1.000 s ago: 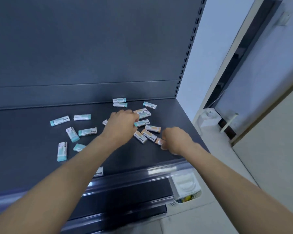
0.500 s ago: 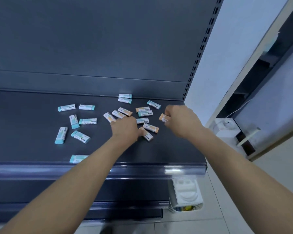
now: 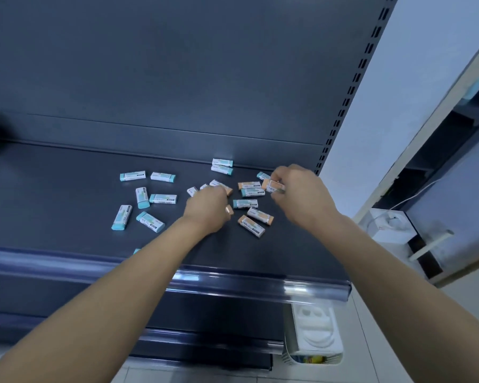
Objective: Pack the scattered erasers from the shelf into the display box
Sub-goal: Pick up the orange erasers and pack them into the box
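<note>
Head view: both bare forearms reach forward over the dark grey metal shelf, past its glossy front rail. Bare shelf lies left of the scattered teal- and orange-ended erasers. The left hand curls knuckles-up among them; whether it grips one I cannot tell. The right hand, near the slotted upright, pinches an orange-ended white-sleeved eraser.

Teal and orange erasers lie scattered on dark shelf.
</note>
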`<action>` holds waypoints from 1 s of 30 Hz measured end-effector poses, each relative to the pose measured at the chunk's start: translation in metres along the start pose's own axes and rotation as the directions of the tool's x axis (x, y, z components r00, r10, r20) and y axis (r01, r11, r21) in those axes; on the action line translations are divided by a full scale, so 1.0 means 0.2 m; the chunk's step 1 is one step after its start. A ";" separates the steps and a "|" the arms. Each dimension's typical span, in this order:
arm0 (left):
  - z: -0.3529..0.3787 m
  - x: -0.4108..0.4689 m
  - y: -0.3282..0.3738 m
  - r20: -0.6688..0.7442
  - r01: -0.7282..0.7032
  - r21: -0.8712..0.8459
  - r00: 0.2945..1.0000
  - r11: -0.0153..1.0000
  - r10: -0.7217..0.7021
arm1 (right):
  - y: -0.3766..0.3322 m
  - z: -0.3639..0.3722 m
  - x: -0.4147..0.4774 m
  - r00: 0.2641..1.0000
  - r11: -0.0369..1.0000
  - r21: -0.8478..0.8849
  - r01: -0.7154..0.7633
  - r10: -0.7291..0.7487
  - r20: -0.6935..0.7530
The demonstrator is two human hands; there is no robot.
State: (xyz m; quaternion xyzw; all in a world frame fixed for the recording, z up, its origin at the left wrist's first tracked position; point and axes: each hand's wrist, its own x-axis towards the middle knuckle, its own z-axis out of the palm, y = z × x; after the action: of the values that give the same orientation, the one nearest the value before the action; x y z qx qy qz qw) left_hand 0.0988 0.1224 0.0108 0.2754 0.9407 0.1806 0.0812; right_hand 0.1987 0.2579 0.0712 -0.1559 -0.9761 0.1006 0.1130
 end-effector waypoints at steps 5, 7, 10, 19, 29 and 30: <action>-0.30 -0.13 -0.11 -0.163 -0.060 -0.127 0.986 0.990 0.039 | -0.24 -0.04 0.06 0.993 0.994 0.013 0.105 -0.104 -0.057; -0.43 -0.21 -0.20 -0.212 -0.058 -0.173 0.977 0.983 0.021 | -0.38 -0.06 0.09 0.985 0.989 0.019 0.150 -0.148 -0.084; -0.60 -0.34 -0.39 -0.341 -0.048 -0.155 0.940 0.987 -0.008 | -0.65 -0.08 0.12 0.965 0.971 0.025 0.237 -0.232 -0.123; -1.09 -0.81 -1.27 -0.575 0.033 0.027 0.818 0.999 -0.011 | -1.72 0.04 0.08 0.895 0.905 0.053 0.422 -0.406 -0.184; -1.41 -1.08 -2.04 -0.657 0.083 0.027 0.753 0.996 -0.045 | -2.55 0.25 0.15 0.855 0.859 0.039 0.510 -0.502 -0.133; -1.42 -1.08 -2.10 -0.663 0.097 0.023 0.746 0.995 -0.057 | -2.60 0.28 0.18 0.853 0.858 0.031 0.513 -0.506 -0.127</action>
State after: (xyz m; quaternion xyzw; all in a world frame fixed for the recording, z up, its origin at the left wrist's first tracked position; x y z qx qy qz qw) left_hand 0.0016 -0.4092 0.1228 0.1567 0.9237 0.2367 -0.2574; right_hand 0.0050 -0.2242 0.1453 0.1062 -0.9707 0.0889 0.1963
